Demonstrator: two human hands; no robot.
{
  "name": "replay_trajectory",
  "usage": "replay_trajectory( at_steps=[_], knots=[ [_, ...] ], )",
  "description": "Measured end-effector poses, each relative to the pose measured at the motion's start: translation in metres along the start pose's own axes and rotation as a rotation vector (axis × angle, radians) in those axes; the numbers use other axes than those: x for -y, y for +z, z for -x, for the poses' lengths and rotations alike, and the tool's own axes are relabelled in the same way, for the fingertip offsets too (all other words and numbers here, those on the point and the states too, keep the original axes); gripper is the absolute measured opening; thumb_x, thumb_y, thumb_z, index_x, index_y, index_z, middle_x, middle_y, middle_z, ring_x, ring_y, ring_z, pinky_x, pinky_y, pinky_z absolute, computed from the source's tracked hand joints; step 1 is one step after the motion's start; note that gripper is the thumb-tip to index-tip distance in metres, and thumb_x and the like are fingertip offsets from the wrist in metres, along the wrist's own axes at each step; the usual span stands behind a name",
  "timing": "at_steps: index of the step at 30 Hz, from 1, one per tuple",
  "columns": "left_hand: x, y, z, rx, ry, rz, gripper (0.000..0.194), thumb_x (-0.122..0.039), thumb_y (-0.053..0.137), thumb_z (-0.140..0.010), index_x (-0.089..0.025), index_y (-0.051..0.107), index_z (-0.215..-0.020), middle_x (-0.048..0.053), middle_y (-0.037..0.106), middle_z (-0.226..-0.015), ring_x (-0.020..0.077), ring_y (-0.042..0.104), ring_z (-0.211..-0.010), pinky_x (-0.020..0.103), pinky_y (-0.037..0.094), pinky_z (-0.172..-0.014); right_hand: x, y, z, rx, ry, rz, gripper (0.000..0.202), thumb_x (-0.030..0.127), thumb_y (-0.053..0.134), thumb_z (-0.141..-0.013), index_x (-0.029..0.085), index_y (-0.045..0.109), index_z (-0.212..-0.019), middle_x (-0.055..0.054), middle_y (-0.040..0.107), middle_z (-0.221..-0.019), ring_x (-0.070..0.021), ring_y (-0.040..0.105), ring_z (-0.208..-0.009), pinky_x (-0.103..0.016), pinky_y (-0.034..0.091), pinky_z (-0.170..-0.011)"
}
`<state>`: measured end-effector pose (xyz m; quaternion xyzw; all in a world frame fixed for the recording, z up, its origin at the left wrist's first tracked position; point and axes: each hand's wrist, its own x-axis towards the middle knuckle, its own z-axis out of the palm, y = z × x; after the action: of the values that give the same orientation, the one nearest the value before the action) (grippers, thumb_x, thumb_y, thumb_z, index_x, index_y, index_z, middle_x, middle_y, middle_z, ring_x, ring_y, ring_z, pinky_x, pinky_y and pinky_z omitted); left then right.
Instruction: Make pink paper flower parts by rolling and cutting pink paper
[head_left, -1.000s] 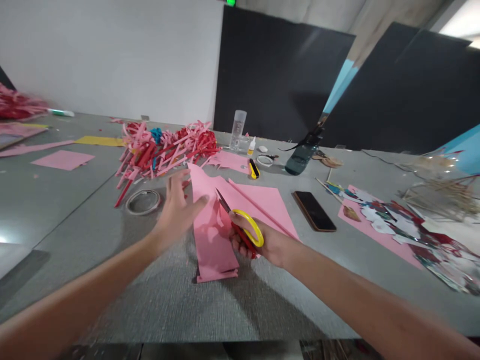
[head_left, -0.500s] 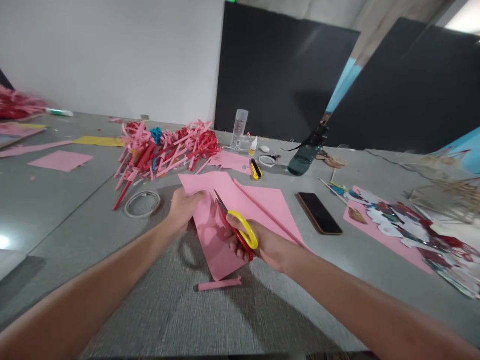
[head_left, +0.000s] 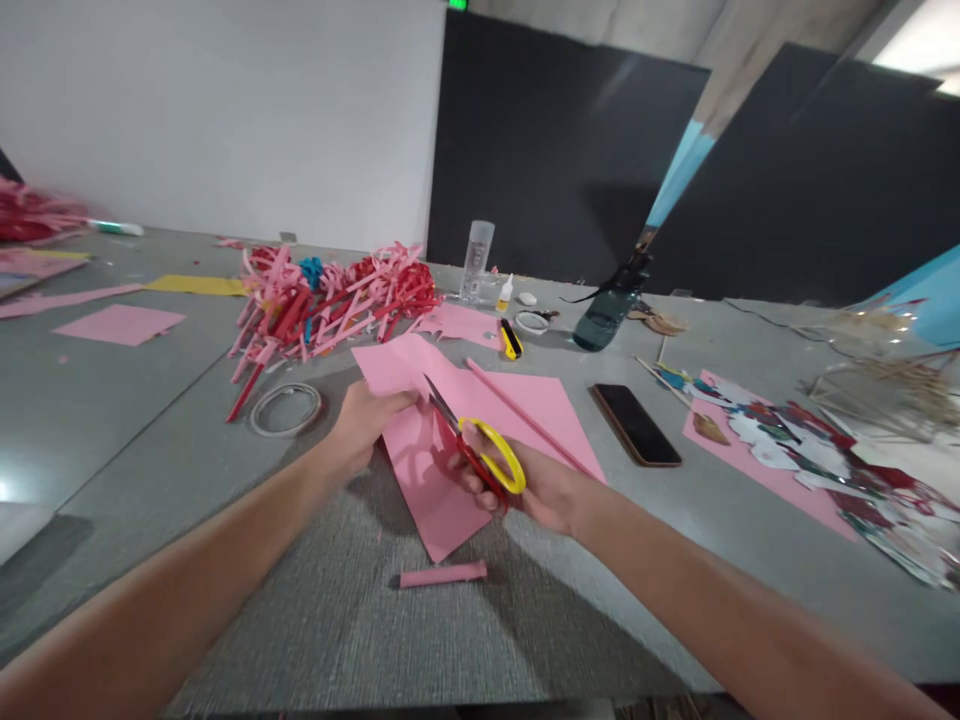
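Observation:
My left hand (head_left: 369,418) pinches the left edge of a pink paper sheet (head_left: 442,515), its thumb lying on top. My right hand (head_left: 517,480) is closed round the handles of scissors (head_left: 491,458) with yellow and red grips. The scissor blades lie at the middle of the sheet and point up and to the left, near my left thumb. Behind my right hand a second pink sheet (head_left: 551,400) lies flat, with a thin pink paper strip (head_left: 525,415) across it. A rolled pink piece (head_left: 442,574) rests near the front.
A heap of pink and red strips (head_left: 330,300) lies behind a tape roll (head_left: 286,410). A phone (head_left: 636,425), a dark bottle (head_left: 604,318), a clear bottle (head_left: 477,262) and a yellow cutter (head_left: 511,340) stand or lie further back. Painted scraps (head_left: 795,445) cover the right side.
The scissors have shifted slightly right with my right hand, and their yellow handle has swung outward. The held sheet's upper part has lifted a little.

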<state>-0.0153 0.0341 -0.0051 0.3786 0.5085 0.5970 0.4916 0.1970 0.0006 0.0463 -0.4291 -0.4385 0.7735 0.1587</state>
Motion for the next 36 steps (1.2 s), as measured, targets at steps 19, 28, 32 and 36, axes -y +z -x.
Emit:
replay_trajectory(
  at_steps=[19,28,32,36],
  knots=[
    [-0.006,0.009,0.014,-0.089,-0.14,0.066,0.041,-0.023,0.082,-0.061,-0.009,0.075,-0.099,0.011,0.077,-0.081,0.0221,0.07,-0.064,0.033,0.056,-0.062,0.013,0.003,0.0,0.081,0.02,0.17,0.066,0.085,0.052,-0.078,0.019,0.047,-0.081,0.003,0.046,-0.071,-0.0058,0.038,-0.05,-0.019,0.026,-0.041],
    [-0.015,0.006,0.014,-0.087,-0.312,0.123,0.047,-0.02,0.086,-0.057,-0.007,0.073,-0.1,0.013,0.077,-0.081,0.0212,0.07,-0.059,0.033,0.058,-0.059,0.011,0.0,-0.005,0.017,-0.01,0.24,0.063,0.08,0.063,-0.073,0.02,0.042,-0.073,0.006,0.041,-0.064,-0.0052,0.034,-0.047,-0.019,0.021,-0.038],
    [-0.02,0.005,0.015,0.075,-0.356,0.15,0.048,-0.024,0.087,-0.06,-0.008,0.073,-0.103,0.015,0.077,-0.091,0.0232,0.072,-0.065,0.034,0.06,-0.061,0.01,-0.001,-0.003,-0.042,0.008,0.251,0.062,0.078,0.063,-0.073,0.021,0.042,-0.071,0.006,0.041,-0.061,-0.0059,0.035,-0.047,-0.02,0.024,-0.039],
    [-0.019,0.007,0.019,0.122,-0.232,0.117,0.055,-0.025,0.089,-0.061,-0.012,0.071,-0.111,0.015,0.076,-0.108,0.0238,0.074,-0.079,0.034,0.061,-0.069,0.01,-0.002,0.0,-0.037,-0.027,0.194,0.061,0.078,0.061,-0.076,0.021,0.042,-0.07,0.006,0.042,-0.06,-0.0064,0.037,-0.048,-0.02,0.028,-0.042]
  ],
)
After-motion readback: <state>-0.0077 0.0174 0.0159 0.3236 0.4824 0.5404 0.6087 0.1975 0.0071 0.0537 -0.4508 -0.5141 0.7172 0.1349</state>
